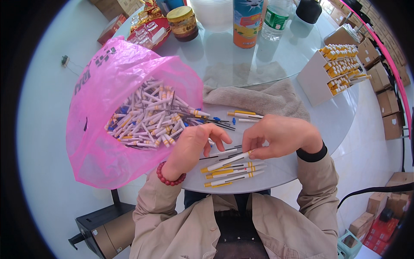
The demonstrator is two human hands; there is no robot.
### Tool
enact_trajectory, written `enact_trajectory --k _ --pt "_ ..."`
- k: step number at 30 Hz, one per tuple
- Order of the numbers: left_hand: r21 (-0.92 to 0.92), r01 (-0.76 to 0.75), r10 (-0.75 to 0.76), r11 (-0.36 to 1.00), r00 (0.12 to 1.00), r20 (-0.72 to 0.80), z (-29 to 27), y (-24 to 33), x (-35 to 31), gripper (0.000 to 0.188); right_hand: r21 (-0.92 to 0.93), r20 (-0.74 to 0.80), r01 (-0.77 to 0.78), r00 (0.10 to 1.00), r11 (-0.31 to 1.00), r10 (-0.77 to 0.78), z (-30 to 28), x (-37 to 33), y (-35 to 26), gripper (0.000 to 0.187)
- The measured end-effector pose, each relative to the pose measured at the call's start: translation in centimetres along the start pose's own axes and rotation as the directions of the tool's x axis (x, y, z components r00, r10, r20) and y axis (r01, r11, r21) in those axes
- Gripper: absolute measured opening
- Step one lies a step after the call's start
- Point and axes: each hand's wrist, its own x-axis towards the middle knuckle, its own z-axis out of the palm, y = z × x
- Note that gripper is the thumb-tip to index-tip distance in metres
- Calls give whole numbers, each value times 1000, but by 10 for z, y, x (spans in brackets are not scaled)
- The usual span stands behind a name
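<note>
Between the thumb and fingers of my right hand (278, 137) is a white pen (227, 161) with a yellow ribbed end, slanting down to the left. Just below it, several similar white-and-yellow pens (235, 177) lie side by side near the table's front edge. My left hand (196, 144) hovers to the left with loosely bent, parted fingers and nothing visible in them. Beyond that hand lie thin dark refills (222, 124) and small blue pieces. A pink plastic bag (97, 88) gapes beside it, full of white pen barrels (151, 113) with yellow bands.
A grey towel (263, 96) lies across the table behind my hands. At the right stands a white rack (309, 82) of yellow-and-white pens. Farther back are a yellow-lidded jar (183, 26), an orange-blue can (247, 26) and a clear bottle (274, 21). Cardboard boxes (388, 103) line the right side.
</note>
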Motion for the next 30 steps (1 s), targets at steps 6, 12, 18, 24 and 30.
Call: enact_trajectory --k 6,12,18,24,30 --pt "112 -63 58 992 997 41 -2 8 1 42 -101 9 0 1000 995 1 13 4 -7 15" --pt "355 -459 288 814 850 441 4 19 6 43 -250 -13 -25 1000 968 23 18 2 -10 14" --pt "578 -500 125 645 815 566 25 14 4 50 -344 -30 -77 997 936 71 21 3 -8 18" --pt "626 -472 92 620 836 540 24 10 4 47 -380 15 -80 996 921 93 22 5 -7 21" --pt "638 -466 130 613 856 501 24 9 5 46 -466 -1 -85 995 881 96 27 4 -10 24"
